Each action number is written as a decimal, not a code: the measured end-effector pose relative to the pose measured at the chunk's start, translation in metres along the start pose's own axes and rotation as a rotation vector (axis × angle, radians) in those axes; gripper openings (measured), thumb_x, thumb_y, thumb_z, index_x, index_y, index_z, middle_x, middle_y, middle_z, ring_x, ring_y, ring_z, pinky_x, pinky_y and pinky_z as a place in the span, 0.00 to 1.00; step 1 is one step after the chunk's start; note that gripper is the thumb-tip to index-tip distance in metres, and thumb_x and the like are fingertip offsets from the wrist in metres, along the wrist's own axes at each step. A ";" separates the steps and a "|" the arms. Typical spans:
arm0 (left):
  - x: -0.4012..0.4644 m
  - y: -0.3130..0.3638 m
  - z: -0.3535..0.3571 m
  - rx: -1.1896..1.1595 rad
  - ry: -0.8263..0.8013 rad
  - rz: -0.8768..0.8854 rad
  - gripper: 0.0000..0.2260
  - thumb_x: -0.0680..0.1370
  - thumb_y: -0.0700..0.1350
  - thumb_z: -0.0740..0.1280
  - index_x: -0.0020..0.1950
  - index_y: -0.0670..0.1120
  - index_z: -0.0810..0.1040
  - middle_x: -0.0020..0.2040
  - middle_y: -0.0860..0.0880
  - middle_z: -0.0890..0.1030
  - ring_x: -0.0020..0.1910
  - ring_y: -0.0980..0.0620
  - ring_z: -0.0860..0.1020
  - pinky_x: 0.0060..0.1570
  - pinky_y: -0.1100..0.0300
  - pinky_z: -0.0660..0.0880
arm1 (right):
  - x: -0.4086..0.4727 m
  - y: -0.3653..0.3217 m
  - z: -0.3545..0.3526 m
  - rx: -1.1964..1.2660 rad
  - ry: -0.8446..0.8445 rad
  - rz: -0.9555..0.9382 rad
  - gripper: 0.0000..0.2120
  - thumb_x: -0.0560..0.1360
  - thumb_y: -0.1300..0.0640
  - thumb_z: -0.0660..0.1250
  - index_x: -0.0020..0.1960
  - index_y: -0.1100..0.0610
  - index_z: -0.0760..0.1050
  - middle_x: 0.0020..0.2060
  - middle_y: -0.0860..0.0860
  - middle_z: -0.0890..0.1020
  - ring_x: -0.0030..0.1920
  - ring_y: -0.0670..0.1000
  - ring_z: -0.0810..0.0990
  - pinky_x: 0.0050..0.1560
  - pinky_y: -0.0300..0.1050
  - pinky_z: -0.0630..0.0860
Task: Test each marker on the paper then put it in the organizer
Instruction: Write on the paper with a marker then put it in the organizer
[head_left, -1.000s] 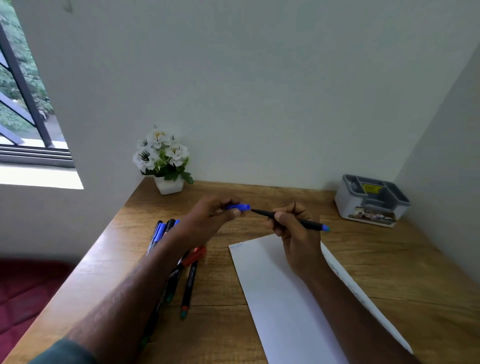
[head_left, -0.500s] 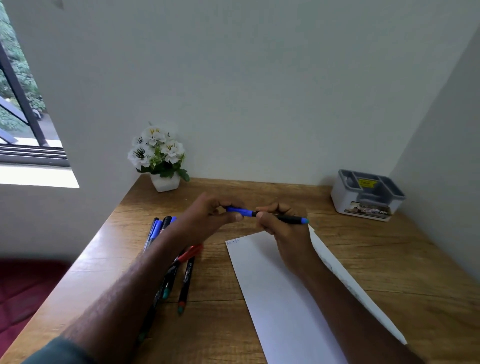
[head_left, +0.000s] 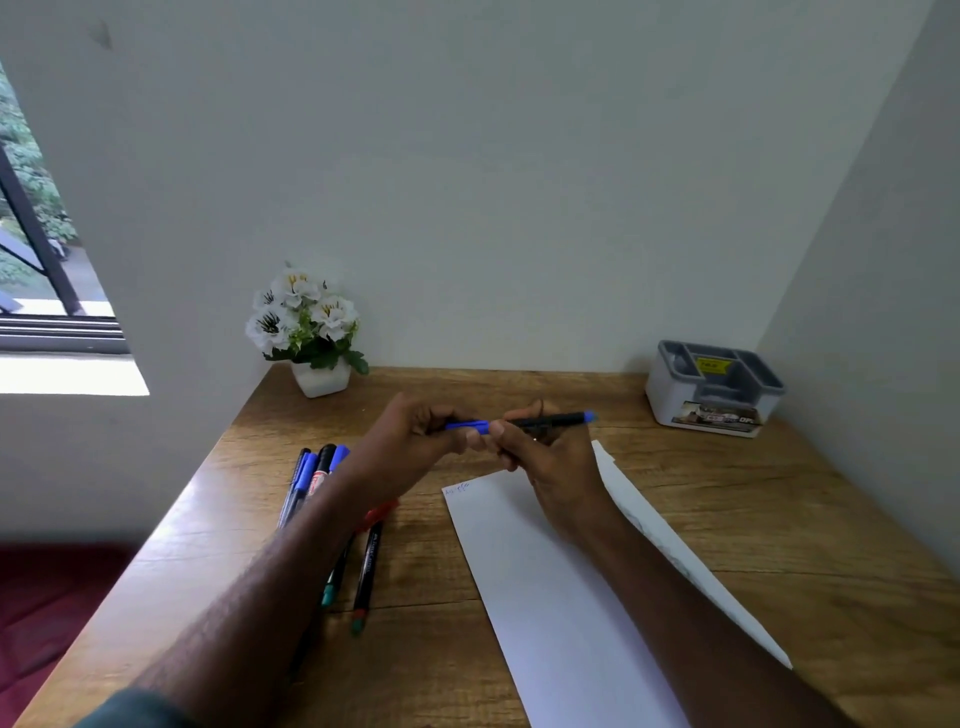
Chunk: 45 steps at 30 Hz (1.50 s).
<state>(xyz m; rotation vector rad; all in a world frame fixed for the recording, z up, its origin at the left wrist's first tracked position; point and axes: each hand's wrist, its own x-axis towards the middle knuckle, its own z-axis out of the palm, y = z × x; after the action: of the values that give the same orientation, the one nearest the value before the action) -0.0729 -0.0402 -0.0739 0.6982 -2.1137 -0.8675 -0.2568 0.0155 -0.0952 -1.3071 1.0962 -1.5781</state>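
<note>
At nine o'clock a window (head_left: 31, 260) with a dark metal frame is seen, foliage blurred beyond it, and a dark red surface (head_left: 47, 597) lies below the desk edge at eight o'clock. A smooth wooden desk (head_left: 779, 519) with a visible grain is set into a corner of plain matte walls. At its eleven o'clock corner a small white pot (head_left: 319, 378), squarish in shape, is filled with white flowers (head_left: 301, 317) and green leaves. Just below, at about nine o'clock on the desk, a loose bunch of slim markers (head_left: 311, 478) is laid, blue, black, red and green-tipped, partly hidden by the left forearm. The left hand (head_left: 410, 441) is curled, and the blue cap (head_left: 467, 426) is pinched between its thumb and fingers. The cap is met end to end with the black barrel of a marker (head_left: 550, 420), which is gripped in the curled fingers of the right hand (head_left: 550, 462); whether the cap is fully seated cannot be told. The marker is held level above the desk, its blue butt end pointed toward two o'clock. Beneath the right hand a long white sheet of paper (head_left: 545, 597) is spread, faint blue marks (head_left: 457, 488) being seen at its top left corner and its right edge being lifted. At two o'clock, against the wall, a grey plastic organizer (head_left: 670, 389) with rounded corners and several compartments is stood, well apart from the hands.
</note>
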 end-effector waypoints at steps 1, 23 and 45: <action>0.001 0.002 0.003 -0.015 0.022 -0.007 0.05 0.77 0.43 0.71 0.51 0.47 0.85 0.42 0.48 0.86 0.44 0.47 0.83 0.48 0.44 0.80 | 0.000 -0.001 0.002 -0.020 0.014 -0.014 0.06 0.74 0.63 0.74 0.50 0.63 0.80 0.38 0.60 0.85 0.36 0.51 0.82 0.38 0.44 0.78; 0.163 0.022 0.129 0.409 -0.224 -0.103 0.12 0.73 0.52 0.74 0.52 0.47 0.82 0.46 0.52 0.83 0.45 0.55 0.81 0.46 0.61 0.77 | 0.051 -0.104 -0.220 -1.142 0.431 -0.129 0.02 0.75 0.59 0.73 0.47 0.55 0.83 0.45 0.51 0.85 0.50 0.53 0.81 0.53 0.48 0.79; 0.163 0.039 0.118 0.506 -0.237 -0.037 0.02 0.73 0.41 0.73 0.45 0.44 0.85 0.43 0.51 0.85 0.37 0.62 0.79 0.40 0.71 0.72 | 0.070 -0.094 -0.203 -1.181 0.198 -0.004 0.10 0.71 0.59 0.75 0.42 0.47 0.76 0.46 0.49 0.82 0.49 0.51 0.80 0.51 0.51 0.81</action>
<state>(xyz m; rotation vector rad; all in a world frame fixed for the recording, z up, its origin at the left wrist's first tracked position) -0.2692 -0.0874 -0.0350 0.9270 -2.5766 -0.4453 -0.4720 0.0051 -0.0041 -1.8539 2.3249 -1.0141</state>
